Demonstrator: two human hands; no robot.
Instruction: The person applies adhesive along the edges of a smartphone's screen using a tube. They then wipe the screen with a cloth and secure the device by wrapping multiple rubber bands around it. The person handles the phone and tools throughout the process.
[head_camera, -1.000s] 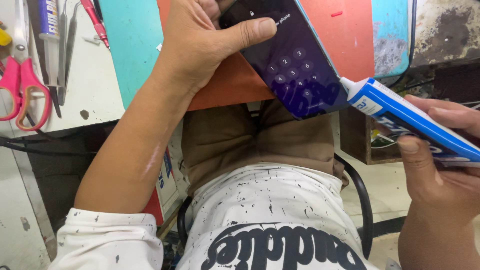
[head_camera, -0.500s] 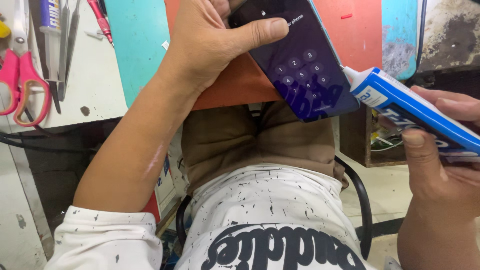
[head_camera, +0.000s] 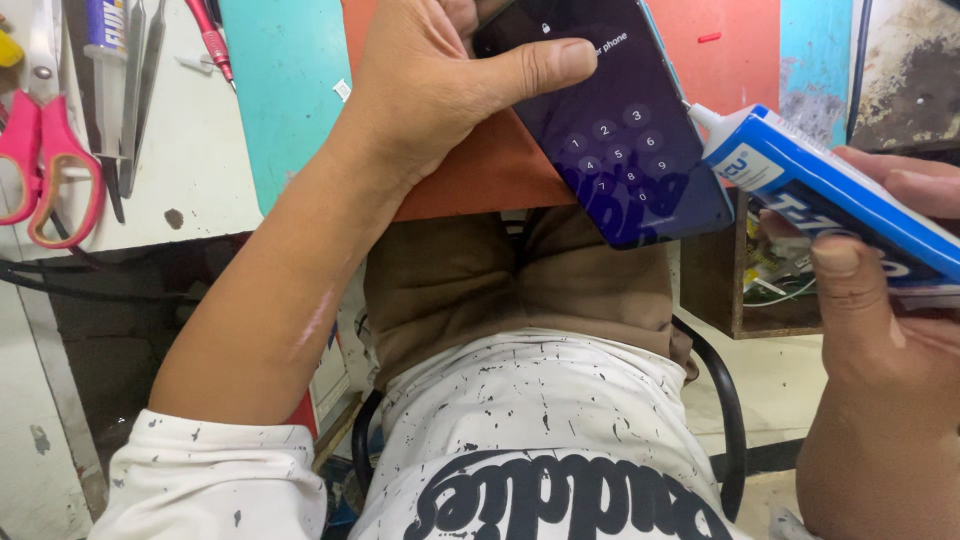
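The left hand (head_camera: 440, 90) grips a glossy dark phone (head_camera: 610, 120) at twelve o'clock, thumb across its lit glass. The right hand (head_camera: 880, 300), at three o'clock, closes around a blue-and-white tube (head_camera: 830, 195), its nozzle touching the phone's edge.

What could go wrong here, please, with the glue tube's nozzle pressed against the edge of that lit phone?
The nozzle of the glue tube touches the smartphone edge, so glue might smear onto the lit screen. The left hand holds the phone tilted over the lap, and it could slip. The right hand may oversqueeze.
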